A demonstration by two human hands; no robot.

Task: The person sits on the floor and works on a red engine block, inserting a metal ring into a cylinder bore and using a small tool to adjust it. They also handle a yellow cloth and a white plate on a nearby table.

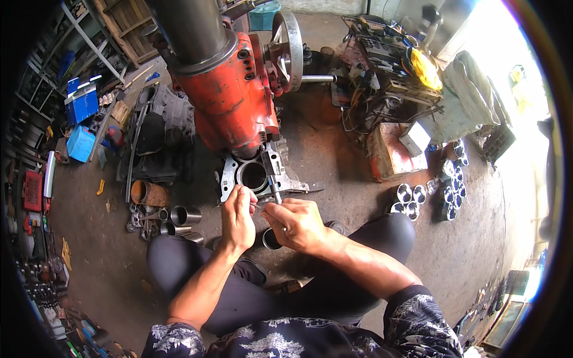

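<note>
In front of my knees my left hand (239,219) is closed, thumb and fingers pressed together at one end of a thin metal rod (258,206). My right hand (296,225) closes round the other end, mostly hidden by its fingers. Just past the right fingertips is a shiny metal bar (274,190), lying along the silver engine block (228,179); whether the hand touches it I cannot tell. A round bore opens in the block's face. Over the block leans a red boring machine (230,98) with a thick dark column (191,30) and a handwheel (292,51).
Metal cylinder sleeves (186,215) and a rusty tube (156,194) stand left of the block. Another engine block (158,134) lies behind them. Several shiny pistons (404,193) sit at the right, near a red-and-white box (391,152) and a cluttered bench (388,59).
</note>
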